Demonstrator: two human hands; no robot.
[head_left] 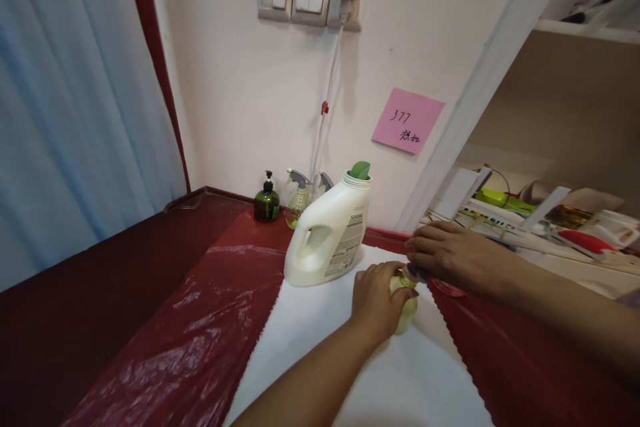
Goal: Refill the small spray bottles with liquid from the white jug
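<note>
Fingers of the left hand (376, 299) clamp a small translucent yellow-green bottle (407, 320); the right hand (445, 255), fingers together, covers its grey top (416, 272). Beyond the left fingers stands a white plastic jug (334, 230).

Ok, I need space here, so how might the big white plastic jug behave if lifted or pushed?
The white plastic jug looks stiff, given its smooth moulded walls. Its long base suggests a low push would slide rather than tip it. The loop handle should make lifting secure, though hidden contents leave its weight uncertain.
</note>
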